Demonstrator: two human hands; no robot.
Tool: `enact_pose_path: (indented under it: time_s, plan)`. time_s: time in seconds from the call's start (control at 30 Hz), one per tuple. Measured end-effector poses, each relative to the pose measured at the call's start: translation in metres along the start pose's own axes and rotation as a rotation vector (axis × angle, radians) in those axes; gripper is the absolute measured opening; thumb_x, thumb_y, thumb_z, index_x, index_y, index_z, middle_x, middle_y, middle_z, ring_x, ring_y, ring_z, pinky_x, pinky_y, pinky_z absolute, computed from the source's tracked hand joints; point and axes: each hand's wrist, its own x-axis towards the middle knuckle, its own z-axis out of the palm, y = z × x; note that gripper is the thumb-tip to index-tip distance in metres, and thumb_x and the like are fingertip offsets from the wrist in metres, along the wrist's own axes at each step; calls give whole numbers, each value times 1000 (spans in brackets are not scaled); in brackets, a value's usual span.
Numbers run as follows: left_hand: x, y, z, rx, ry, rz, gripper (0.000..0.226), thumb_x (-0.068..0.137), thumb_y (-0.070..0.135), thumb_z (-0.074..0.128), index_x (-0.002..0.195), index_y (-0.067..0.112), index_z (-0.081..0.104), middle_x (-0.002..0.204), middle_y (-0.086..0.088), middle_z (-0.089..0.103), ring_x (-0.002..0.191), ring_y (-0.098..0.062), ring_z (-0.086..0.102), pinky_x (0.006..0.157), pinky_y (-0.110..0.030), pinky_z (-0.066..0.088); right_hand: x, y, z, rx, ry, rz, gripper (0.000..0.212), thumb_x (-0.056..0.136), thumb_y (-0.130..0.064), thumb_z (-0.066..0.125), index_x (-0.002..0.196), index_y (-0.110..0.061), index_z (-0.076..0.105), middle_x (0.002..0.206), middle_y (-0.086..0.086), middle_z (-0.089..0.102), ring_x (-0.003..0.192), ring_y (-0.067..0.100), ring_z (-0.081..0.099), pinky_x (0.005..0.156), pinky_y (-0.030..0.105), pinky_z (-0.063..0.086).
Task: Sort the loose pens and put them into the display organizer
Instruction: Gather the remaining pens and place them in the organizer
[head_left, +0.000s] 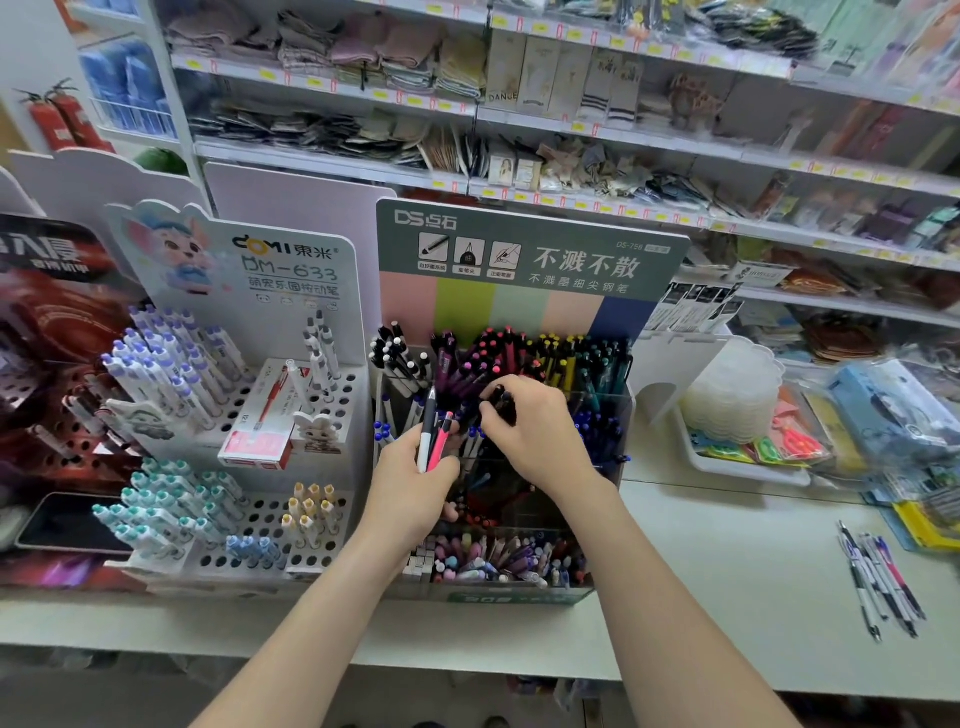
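The clear tiered display organizer (621, 415) with a green header card stands on the counter, its compartments packed with black, pink, yellow, teal and blue pens. My left hand (410, 478) grips two pens upright over the organizer's left side: a black and white pen (427, 426) and a pink pen (440, 441). My right hand (530, 421) reaches into the middle compartment, fingers pinched on a dark pen (501, 400) among the purple ones. Several loose pens (880, 582) lie on the counter at the far right.
A white peg-hole pen stand (332, 519) holding blue, teal and yellow pens and a red pen box (260, 421) sits left of the organizer. A white tray (737, 465) of small items stands to the right. Shelves of goods rise behind. The counter's front edge runs below my forearms.
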Motion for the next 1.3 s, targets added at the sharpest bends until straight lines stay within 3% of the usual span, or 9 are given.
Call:
enact_pose_path:
  time_s: [0.1,0.27,0.37,0.53,0.67,0.8,0.93,1.13,1.3]
  plan:
    - [-2,5,0,-28,15,9,36,100,2,59,130,22,65,118,4,76,54,-15,66,53,-31,58,-2,-1,-19,49,78,17,9,101,-20,68,105,-16,74,79,-11,66,56,6,54,57,13,37]
    - [-4,16,3,14,27,68,30,101,2,60,103,31,68,125,3,73,57,-11,70,50,-26,56,-9,3,-57,102,171,14,5,100,-17,69,98,-18,74,62,-13,59,51,12,49,55,14,33]
    - [-2,20,9,62,54,90,16,101,11,64,104,26,70,113,8,77,51,-24,70,55,-44,63,-12,5,-73,104,205,22,5,100,-20,69,98,-21,74,64,-9,62,52,14,52,56,27,42]
    - [3,26,20,87,70,51,8,102,17,65,106,10,69,110,10,73,53,-29,73,70,-48,65,-17,-7,-96,76,267,-20,6,99,-14,70,97,-15,75,72,-22,61,62,2,57,63,9,38]
    - [7,22,23,90,40,36,7,97,14,69,102,9,67,94,17,67,55,-31,73,72,-55,64,-20,-9,-106,26,247,-35,6,99,-14,70,95,-14,75,69,-25,57,63,-2,58,64,8,38]
    - [10,24,27,-39,-71,29,33,100,8,64,124,30,65,87,-3,79,58,-31,66,60,-45,63,-17,-7,-95,-15,204,-45,6,99,-19,69,98,-17,74,80,-12,66,69,4,58,74,22,46]
    - [13,22,29,-131,-126,-4,45,103,7,60,141,31,58,82,-16,76,53,-23,54,53,-33,54,-4,-5,-69,-36,92,-84,6,101,-17,67,101,-14,72,86,-6,66,71,5,53,73,21,41]
    - [19,13,29,-128,-111,-41,28,100,5,62,125,16,65,90,-15,77,49,-15,47,52,-37,54,4,13,-21,-120,-143,-44,20,103,-24,65,120,-17,72,112,3,71,107,24,64,97,44,53]
    - [19,8,25,-71,-130,-24,36,101,9,61,132,26,63,90,-12,76,51,-14,50,54,-36,52,-13,23,-11,15,-1,-4,48,95,-29,78,140,-26,60,125,-6,69,109,13,66,97,32,55]
